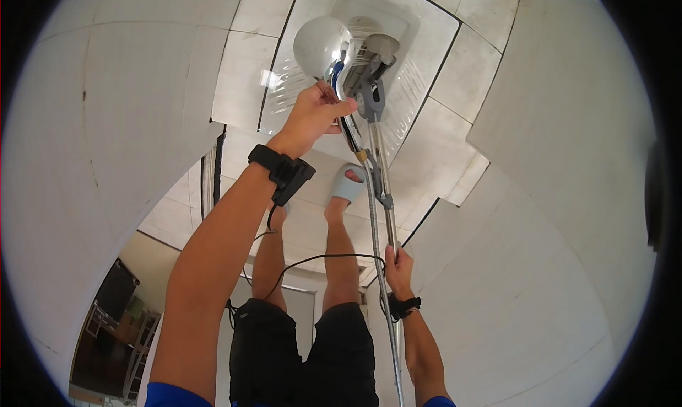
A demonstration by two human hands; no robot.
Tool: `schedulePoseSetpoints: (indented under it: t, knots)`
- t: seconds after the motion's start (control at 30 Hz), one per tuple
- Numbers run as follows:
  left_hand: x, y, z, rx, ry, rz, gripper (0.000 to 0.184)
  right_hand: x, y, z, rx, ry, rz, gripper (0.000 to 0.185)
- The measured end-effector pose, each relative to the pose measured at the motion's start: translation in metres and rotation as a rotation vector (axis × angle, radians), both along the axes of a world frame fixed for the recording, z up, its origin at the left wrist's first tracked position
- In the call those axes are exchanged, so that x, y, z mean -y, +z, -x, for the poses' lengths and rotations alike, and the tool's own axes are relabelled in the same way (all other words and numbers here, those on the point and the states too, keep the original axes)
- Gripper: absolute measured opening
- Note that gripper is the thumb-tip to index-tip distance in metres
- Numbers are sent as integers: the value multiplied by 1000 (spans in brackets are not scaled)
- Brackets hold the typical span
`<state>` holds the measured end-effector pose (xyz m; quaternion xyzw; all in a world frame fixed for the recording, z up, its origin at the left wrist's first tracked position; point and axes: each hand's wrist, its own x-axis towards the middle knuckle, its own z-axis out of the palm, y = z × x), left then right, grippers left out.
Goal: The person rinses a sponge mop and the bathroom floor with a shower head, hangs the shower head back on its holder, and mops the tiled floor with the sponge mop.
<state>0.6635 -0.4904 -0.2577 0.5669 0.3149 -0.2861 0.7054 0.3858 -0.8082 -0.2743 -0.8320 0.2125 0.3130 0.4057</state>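
Observation:
My left hand (312,119) is closed around the chrome neck of a shower head (323,46), which points at the squat toilet. A metal hose (372,215) runs down from its brass-coloured end. My right hand (399,270) grips the metal pole of a mop (388,226), low on the right. The mop's grey head (371,98) rests over the white squat toilet (437,41), just right of the shower head and partly hidden by it. Faint streaks near the mop head look like water.
Pale tiles (245,73) frame the toilet, and light walls (561,94) close in on both sides. A slippered foot (348,183) stands near the toilet. A black cable (320,256) hangs between my wrists. Furniture (114,329) shows through an opening at lower left.

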Motion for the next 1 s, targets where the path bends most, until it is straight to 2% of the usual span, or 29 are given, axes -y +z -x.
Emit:
schedulePoseSetpoints:
  t: [0.4,0.73,1.0]
  knots:
    - [-6,-40,24,-98,12,-51,30,-2,30,-31,-12,68,-20,44]
    - [-17,-87,35,-165,42,16,32,-2,53,-41,-109,83,2,43]
    - [-22,-95,39,-199,59,6,32,3,52,-33,-151,-59,-73,40]
